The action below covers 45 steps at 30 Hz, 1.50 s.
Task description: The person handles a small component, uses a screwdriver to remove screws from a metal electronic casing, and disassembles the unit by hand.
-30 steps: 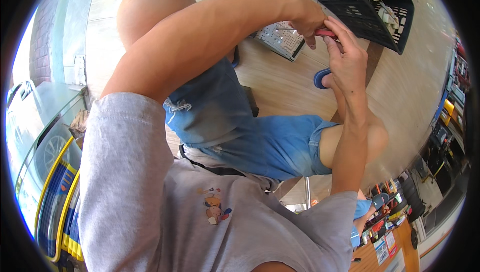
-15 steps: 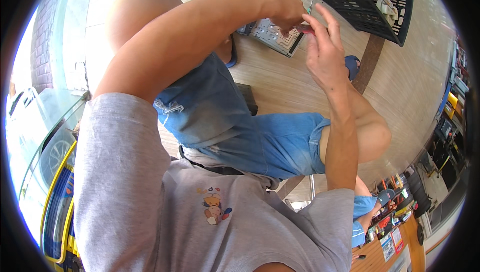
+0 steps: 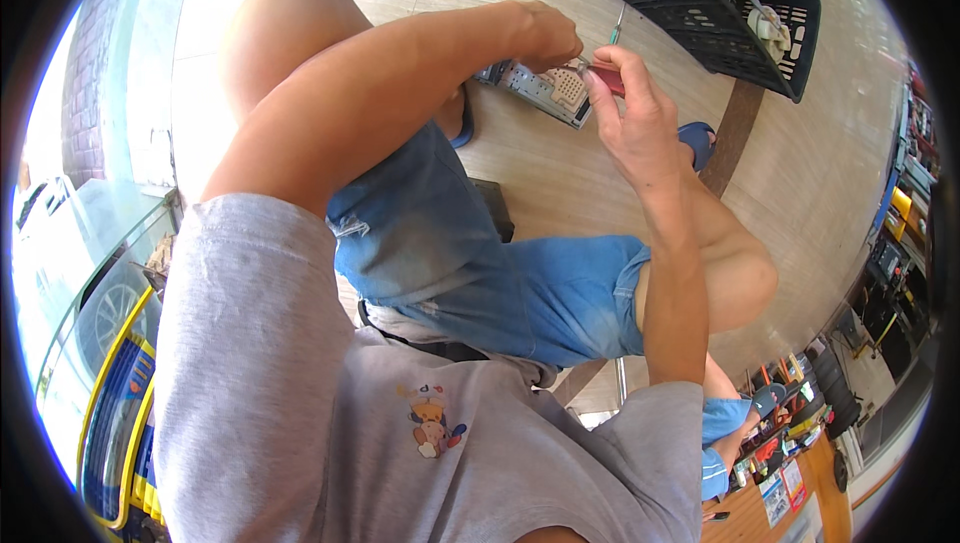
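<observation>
My left hand (image 3: pixel 548 38) is closed, its fingers curled under and partly hidden, so I cannot make out what it grips. Just right of it, my right hand (image 3: pixel 635 118) pinches a small red object (image 3: pixel 607 80) between thumb and fingers, and a little metal shows at its left end, close to my left fingertips. Below both hands on the floor lies a flat metal device (image 3: pixel 560 93) with a perforated plate, partly covered by my left hand and arm. Beyond my hands is a thin tool with a green handle (image 3: pixel 615 35), lying on the floor.
A black plastic crate (image 3: pixel 690 13) with white round parts (image 3: pixel 770 33) stands at the far right. My bent knees frame the tiled floor (image 3: pixel 545 173). A dark box (image 3: pixel 492 208) sits by my leg. A glass case (image 3: pixel 90 233) is at left; another person sits at lower right.
My left hand has moved left and slightly down. My right hand has come down, its raised fingers now bent around the red object, which shows more. The green-handled tool is more exposed.
</observation>
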Available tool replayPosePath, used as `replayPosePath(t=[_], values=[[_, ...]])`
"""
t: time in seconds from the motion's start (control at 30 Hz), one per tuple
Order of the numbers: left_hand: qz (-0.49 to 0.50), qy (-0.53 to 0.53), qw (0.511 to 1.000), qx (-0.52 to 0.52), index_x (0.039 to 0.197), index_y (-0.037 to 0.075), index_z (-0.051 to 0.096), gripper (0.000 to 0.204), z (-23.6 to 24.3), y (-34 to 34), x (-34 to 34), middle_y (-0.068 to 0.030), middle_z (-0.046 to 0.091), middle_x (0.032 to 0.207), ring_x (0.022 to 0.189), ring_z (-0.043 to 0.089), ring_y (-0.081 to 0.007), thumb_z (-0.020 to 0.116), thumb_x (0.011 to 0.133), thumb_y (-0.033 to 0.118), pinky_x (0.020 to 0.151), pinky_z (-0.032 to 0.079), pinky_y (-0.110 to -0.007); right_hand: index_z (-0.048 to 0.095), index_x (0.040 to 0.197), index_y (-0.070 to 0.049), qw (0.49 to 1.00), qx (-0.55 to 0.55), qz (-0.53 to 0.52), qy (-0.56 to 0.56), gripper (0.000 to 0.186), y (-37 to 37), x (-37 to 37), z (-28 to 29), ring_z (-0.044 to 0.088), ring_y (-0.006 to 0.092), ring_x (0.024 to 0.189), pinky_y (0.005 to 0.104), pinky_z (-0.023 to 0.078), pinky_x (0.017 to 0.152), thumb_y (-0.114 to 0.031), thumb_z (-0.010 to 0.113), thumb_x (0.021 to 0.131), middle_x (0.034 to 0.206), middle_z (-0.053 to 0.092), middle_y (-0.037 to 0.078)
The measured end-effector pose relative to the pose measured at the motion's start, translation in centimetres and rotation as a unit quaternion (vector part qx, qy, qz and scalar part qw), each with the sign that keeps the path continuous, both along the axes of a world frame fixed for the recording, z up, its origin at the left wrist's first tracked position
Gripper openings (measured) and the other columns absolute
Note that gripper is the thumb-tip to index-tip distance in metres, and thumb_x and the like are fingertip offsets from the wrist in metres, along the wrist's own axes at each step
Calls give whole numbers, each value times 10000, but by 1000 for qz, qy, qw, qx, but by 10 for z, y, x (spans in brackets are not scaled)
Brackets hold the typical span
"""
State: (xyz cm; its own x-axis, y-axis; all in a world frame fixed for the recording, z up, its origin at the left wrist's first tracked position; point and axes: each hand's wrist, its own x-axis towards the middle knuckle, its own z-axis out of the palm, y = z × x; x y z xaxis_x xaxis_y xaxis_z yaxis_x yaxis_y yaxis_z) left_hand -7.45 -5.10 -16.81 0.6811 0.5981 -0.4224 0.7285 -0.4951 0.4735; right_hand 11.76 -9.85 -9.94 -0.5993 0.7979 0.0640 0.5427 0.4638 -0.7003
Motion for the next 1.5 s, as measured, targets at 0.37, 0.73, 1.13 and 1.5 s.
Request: replayPosePath(t=[0.37,0.73,1.13,1.5], values=[[55,46,997,-25,1002,74,781,233,3,7,-1,-177,770,1001,978,736,-366,621,916,220,881,575,-467,545,1326,-40,992,-118,-33,-19,362,-2,-4,16,704,325,1133,388,564,961,-37,651,980,1306,678,184],[40,121,987,-95,1186,45,750,315,14,16,1,-202,742,1188,1114,714,-360,615,937,182,928,571,-458,567,1287,-54,991,-129,-24,-25,319,-6,-7,16,705,329,1141,389,568,930,-43,660,982,1332,665,206],[27,116,990,-77,1042,46,784,244,4,18,4,-204,762,1051,1004,728,-371,638,902,183,854,575,-464,573,1290,-54,999,-36,-15,-26,349,-5,-7,10,744,337,1005,411,613,843,-31,649,949,1349,646,202],[15,94,994,-55,1060,32,773,247,1,17,2,-213,759,1068,1035,720,-377,631,917,175,890,567,-469,603,1253,-69,999,-28,19,27,313,-2,-7,10,726,359,1023,401,609,829,-40,663,947,1280,670,212]])
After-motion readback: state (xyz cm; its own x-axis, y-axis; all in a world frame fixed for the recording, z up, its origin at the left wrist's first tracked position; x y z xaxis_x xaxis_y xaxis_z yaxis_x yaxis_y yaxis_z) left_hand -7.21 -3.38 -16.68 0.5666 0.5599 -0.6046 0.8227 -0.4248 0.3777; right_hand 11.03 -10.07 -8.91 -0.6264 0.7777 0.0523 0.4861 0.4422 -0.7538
